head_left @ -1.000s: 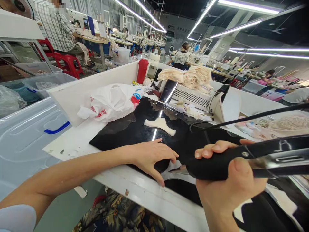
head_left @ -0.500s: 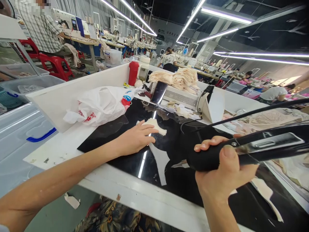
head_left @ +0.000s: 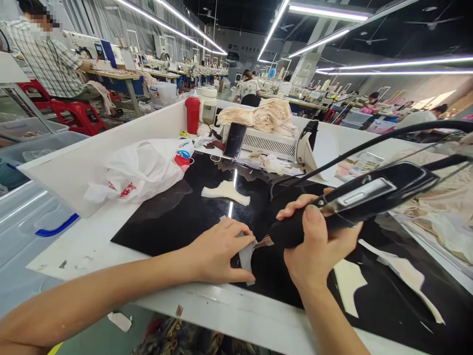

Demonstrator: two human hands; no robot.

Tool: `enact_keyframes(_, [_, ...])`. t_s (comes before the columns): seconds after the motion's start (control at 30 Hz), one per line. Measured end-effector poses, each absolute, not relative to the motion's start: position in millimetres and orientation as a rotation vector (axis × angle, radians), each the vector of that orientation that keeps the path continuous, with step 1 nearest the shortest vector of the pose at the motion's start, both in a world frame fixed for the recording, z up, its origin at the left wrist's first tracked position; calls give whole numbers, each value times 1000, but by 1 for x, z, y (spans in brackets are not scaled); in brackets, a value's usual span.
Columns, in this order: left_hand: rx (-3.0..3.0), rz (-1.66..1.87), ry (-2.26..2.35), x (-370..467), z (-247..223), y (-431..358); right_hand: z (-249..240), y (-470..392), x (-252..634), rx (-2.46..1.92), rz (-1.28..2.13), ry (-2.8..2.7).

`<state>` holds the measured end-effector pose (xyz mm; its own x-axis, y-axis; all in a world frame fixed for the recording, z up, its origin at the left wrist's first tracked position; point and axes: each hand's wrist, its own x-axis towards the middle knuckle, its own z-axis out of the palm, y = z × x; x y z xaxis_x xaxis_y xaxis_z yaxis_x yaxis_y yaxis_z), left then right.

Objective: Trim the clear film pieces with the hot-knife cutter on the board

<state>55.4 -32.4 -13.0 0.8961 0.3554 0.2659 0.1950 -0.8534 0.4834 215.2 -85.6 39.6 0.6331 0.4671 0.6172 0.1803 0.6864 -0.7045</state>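
Observation:
My left hand [head_left: 225,251] lies over a thin greyish-white cut piece [head_left: 246,257] on the glossy black work surface [head_left: 166,217]. Its thumb and fingers are spread and press the piece down, hiding part of it. My right hand [head_left: 318,241] is wrapped round a black corded hand tool [head_left: 354,197] with a flat, pointed metal tip [head_left: 264,241]. That tip is at the right edge of the greyish piece; whether it touches cannot be made out. Beyond my left hand rests a cream curved fabric piece [head_left: 226,192]. Another cream piece [head_left: 349,286] lies partly behind my right wrist.
A white plastic bag [head_left: 140,167] sits at the left. Toward the back are a phone [head_left: 235,140], a red cup [head_left: 192,115], a jar [head_left: 209,106] and stacked cream fabric [head_left: 266,116]. Low white walls [head_left: 92,153] edge the table. The tool's cable [head_left: 369,140] arches across the right.
My left hand has moved off the cream curved piece and toward me, onto the greyish piece. My right hand has shifted left with the tool, its tip now nearer that piece.

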Motion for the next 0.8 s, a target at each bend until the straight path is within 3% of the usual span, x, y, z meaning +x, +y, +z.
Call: enact_keyframes(0.8, [2615, 472, 376, 51, -13, -30, 41, -102, 203, -838, 292, -815])
